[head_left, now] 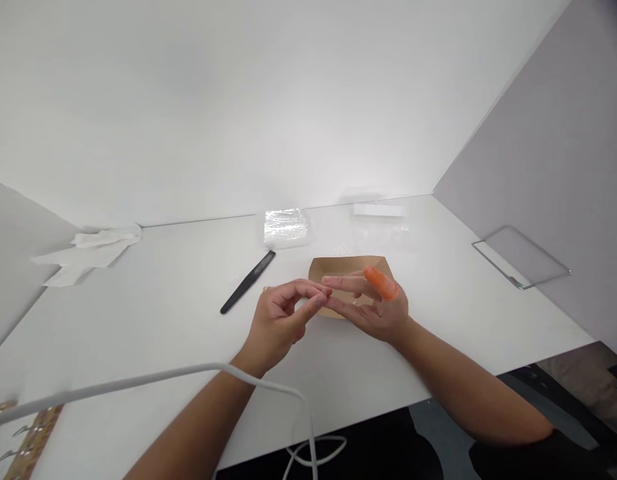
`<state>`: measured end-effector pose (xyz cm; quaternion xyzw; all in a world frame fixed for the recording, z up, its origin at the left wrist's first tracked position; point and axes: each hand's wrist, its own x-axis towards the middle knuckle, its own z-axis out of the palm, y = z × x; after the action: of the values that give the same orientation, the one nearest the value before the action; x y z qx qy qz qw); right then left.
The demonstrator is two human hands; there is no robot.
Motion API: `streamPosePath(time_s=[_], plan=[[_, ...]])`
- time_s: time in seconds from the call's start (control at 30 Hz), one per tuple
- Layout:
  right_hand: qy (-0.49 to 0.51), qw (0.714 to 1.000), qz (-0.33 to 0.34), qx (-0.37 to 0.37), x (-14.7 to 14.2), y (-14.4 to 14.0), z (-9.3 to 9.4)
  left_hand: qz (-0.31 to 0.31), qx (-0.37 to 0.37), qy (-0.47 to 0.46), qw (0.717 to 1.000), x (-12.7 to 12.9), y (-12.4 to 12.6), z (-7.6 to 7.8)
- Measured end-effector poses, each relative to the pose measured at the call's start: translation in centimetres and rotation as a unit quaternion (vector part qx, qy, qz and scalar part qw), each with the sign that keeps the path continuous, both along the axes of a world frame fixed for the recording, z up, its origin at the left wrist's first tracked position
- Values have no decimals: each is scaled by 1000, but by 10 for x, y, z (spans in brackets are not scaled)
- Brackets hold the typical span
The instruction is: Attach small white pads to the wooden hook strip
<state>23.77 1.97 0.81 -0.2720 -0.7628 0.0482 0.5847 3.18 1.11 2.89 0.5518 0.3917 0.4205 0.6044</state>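
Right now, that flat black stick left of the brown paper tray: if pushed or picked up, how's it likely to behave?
The black stick looks thin and straight, so probably stiff and light. It lies flat on the white table, so a push would likely slide or spin it rather than roll it. Its low profile may make pinching it awkward.

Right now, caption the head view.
Left hand touches right hand wearing orange finger cot, above brown paper tray.

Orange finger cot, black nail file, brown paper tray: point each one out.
orange finger cot (381,283), head view, middle of the cot on a right-hand finger.
black nail file (247,283), head view, middle of its blade.
brown paper tray (322,268), head view, bare left part of its rim.
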Motion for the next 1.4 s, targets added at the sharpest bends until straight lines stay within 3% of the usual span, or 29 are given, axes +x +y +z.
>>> streamPosePath(time_s=[0.2, 0.53, 1.03, 1.4], plan=[[41, 997, 30, -50, -1, -1, 0, -9, -4, -17, 1000, 0, 1, 1], [150, 958, 110, -219, -8, -9, -9, -23, -118, -100, 988, 4, 2, -4], [174, 926, 166, -292, -8, -9, -7, 2, -130, -124, 984, 6, -5, 2], [127, 950, 104, -267, -5, -8, -5, 16, -130, -85, 988, 4, 0, 2]])
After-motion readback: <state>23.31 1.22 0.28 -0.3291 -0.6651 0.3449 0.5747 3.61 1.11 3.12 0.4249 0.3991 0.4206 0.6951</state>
